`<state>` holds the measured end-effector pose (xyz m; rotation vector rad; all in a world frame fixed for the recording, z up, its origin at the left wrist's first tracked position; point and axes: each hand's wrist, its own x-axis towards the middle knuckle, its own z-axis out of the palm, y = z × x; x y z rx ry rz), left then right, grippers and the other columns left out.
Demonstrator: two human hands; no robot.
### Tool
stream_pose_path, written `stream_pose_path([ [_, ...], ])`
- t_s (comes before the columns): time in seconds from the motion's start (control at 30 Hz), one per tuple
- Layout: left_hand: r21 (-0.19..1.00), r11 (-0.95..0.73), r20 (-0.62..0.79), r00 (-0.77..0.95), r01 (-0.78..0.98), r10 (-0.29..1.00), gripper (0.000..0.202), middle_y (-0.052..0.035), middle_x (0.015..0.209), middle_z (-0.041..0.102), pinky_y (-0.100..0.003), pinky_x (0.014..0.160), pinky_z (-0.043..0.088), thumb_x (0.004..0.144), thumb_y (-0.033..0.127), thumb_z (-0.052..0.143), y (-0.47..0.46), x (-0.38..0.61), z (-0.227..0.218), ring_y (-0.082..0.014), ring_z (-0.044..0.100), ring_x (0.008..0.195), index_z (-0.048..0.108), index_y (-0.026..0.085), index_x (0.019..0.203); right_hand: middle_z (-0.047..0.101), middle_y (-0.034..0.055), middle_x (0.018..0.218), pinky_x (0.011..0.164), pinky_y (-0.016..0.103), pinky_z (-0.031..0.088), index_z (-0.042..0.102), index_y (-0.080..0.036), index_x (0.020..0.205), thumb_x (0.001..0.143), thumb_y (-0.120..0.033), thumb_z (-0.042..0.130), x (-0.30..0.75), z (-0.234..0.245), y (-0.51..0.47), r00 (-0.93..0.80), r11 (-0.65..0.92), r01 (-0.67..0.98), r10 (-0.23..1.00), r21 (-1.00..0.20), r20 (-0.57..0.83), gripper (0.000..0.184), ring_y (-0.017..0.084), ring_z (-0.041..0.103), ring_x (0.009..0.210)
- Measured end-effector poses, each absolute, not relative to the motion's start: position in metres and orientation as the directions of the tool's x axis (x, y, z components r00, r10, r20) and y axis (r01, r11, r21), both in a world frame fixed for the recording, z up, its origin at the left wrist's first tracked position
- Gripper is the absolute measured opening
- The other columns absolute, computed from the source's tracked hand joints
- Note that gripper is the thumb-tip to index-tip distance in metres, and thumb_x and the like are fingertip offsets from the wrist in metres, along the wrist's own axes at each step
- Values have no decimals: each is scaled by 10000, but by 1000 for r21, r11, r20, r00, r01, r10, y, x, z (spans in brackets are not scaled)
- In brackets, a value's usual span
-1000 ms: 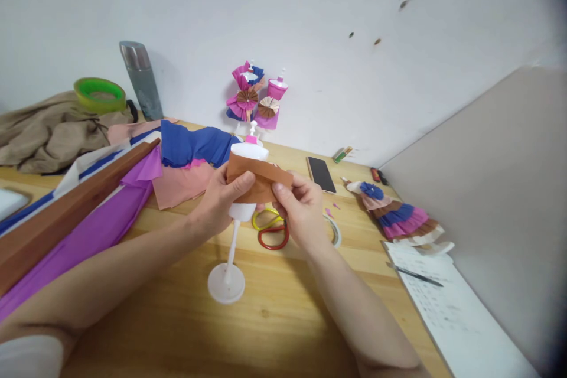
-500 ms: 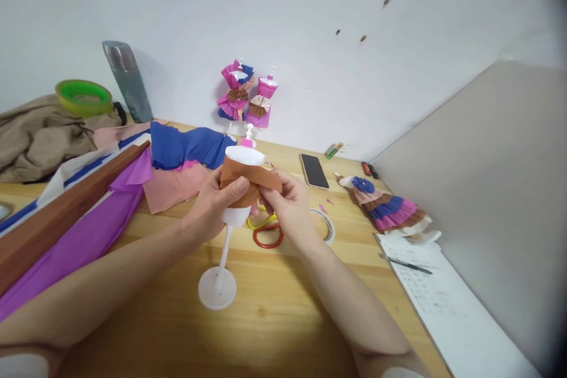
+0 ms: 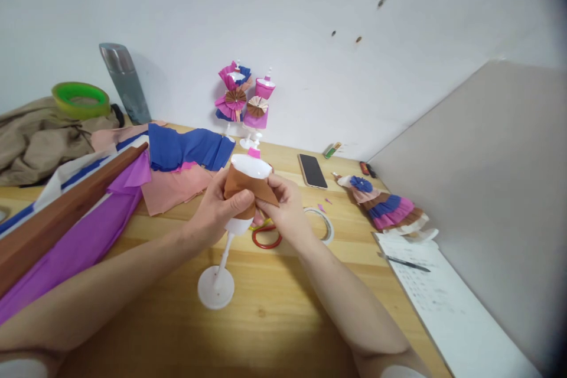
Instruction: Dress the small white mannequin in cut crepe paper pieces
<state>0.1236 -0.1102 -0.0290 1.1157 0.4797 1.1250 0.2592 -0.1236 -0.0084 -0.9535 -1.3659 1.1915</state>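
Observation:
A small white mannequin stand is tilted above the table, its round base toward me and a pink neck at the top. Brown crepe paper wraps around its torso. My left hand grips the torso from the left, thumb pressed on the paper. My right hand pinches the loose end of the paper at the right side; some of its fingers are hidden. Behind the right wrist lie scissors with red and yellow handles and a roll of white tape.
Blue crepe paper, peach sheets and long purple strips lie left. Two dressed mannequins stand by the wall. A phone, a layered paper dress and a notebook with a pen are right.
The mannequin's top has shifted slightly right and down, leaning more. The brown paper's free end now angles downward, drawn closer around the torso by my right hand.

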Motion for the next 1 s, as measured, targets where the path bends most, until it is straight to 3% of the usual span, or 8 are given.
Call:
stream_pose_path([
  [0.1, 887, -13, 239, 435, -461, 868, 633, -84, 829, 731, -264, 467, 505, 678, 579, 786, -110, 124, -29, -184, 669, 523, 557, 158, 1091, 510, -77, 428, 422, 284, 463, 437, -238, 606, 687, -319, 725, 262, -10, -122, -154, 201, -3, 968, -980, 199, 311, 131, 521, 365],
  [0.23, 886, -34, 260, 434, -462, 863, 625, -48, 681, 709, -253, 472, 502, 681, 587, 782, -110, 125, -27, -180, 656, 512, 548, 146, 1056, 470, -84, 388, 433, 269, 452, 388, -250, 604, 728, -344, 727, 267, -15, -120, -96, 223, 156, 973, -962, 210, 373, 134, 516, 381],
  [0.33, 892, -51, 261, 417, -450, 870, 558, -29, 611, 686, -237, 455, 486, 705, 568, 772, -110, 125, -26, -169, 643, 508, 558, 144, 997, 488, -70, 417, 460, 252, 434, 383, -247, 602, 719, -304, 715, 271, -16, -120, -38, 275, 307, 960, -911, 277, 356, 133, 523, 434],
  [0.53, 909, -46, 200, 337, -414, 920, 502, 3, 612, 668, -202, 415, 449, 727, 505, 775, -111, 125, -28, -131, 607, 473, 550, 155, 1008, 409, -80, 495, 460, 223, 328, 420, -221, 613, 707, -259, 643, 274, -7, -125, 13, 409, 566, 863, -716, 504, 245, 83, 393, 450],
  [0.73, 922, -80, 206, 308, -378, 929, 460, 16, 612, 644, -208, 406, 448, 729, 496, 756, -111, 127, -28, -130, 602, 463, 576, 160, 987, 456, -66, 558, 475, 214, 345, 517, -199, 687, 734, -149, 584, 270, -5, -131, 46, 531, 635, 698, -560, 714, 95, 76, 405, 482],
  [1.0, 945, -24, 136, 324, -327, 936, 238, 20, 553, 630, -189, 386, 399, 698, 314, 684, -116, 130, -19, -106, 559, 431, 593, 148, 842, 511, -59, 554, 445, 198, 354, 527, -196, 668, 773, -96, 551, 268, -6, -130, 89, 570, 640, 610, -514, 787, 148, 68, 430, 463],
])
